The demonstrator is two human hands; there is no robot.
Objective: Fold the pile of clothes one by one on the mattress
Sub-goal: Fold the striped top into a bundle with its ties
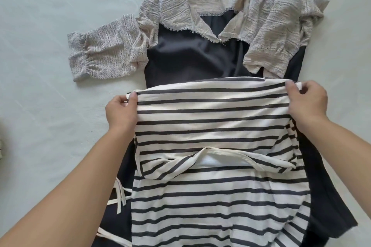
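The black-and-white striped knit garment (216,166) lies nearest, folded over a dark navy garment (192,60) on the pale mattress (50,36). The left hand (121,110) and right hand (308,102) each pinch its far folded edge. Beyond lies a beige lace-textured blouse (200,16).

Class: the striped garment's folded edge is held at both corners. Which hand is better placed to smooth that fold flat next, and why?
Neither clearly: the left hand and right hand each pinch a corner of the striped garment. If pressed, the left, since it sits slightly lower and nearer the fold's middle.
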